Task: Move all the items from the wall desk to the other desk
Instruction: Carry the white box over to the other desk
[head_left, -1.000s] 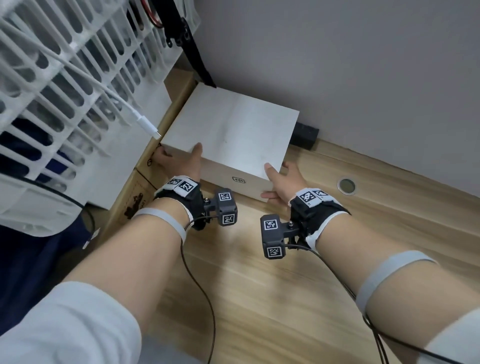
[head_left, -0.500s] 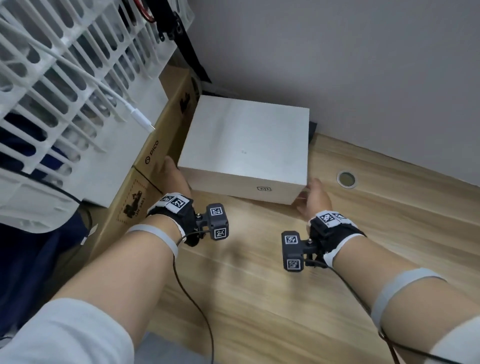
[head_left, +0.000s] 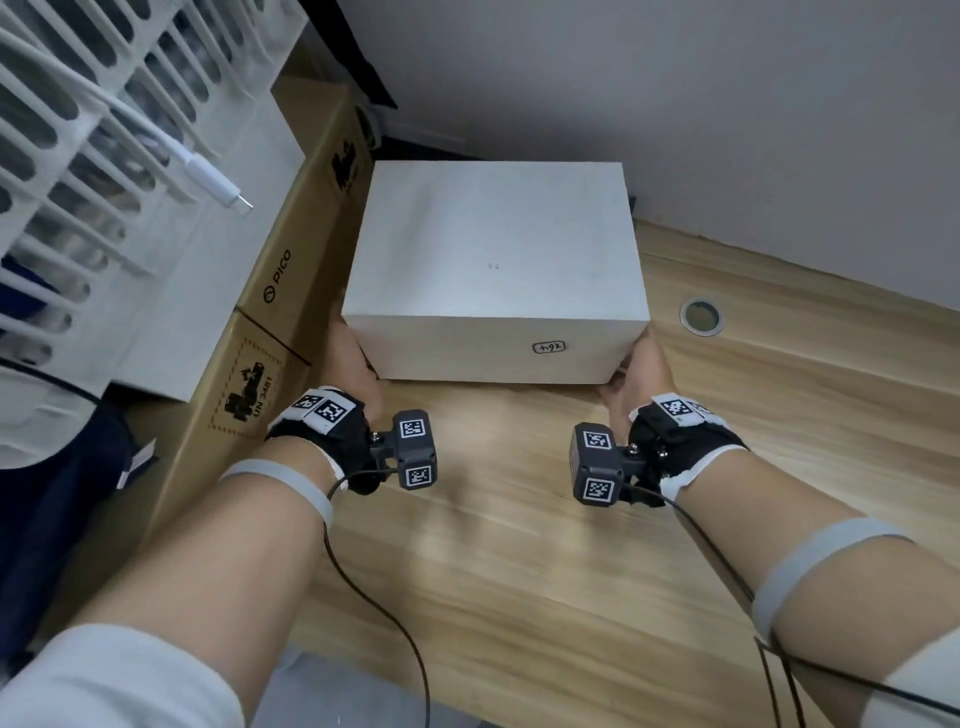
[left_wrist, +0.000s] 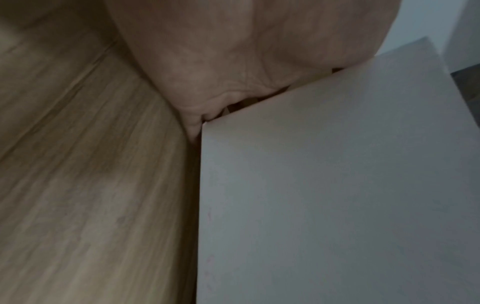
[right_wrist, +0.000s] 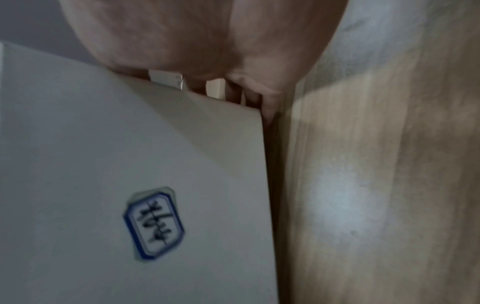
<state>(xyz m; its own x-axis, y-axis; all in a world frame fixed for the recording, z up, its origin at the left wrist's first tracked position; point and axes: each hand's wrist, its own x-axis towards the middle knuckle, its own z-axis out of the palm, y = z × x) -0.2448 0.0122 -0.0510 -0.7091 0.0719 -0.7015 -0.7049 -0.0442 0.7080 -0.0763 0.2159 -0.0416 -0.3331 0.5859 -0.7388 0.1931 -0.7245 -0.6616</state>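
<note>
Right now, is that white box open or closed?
Closed: the white box shows a flat, unbroken top, and no flap stands up. Left hand and right hand hold its sides.

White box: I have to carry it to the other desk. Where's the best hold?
Take the white box by its two short ends, low down, as the left hand and right hand do now. It looks too broad and smooth for one hand.
</note>
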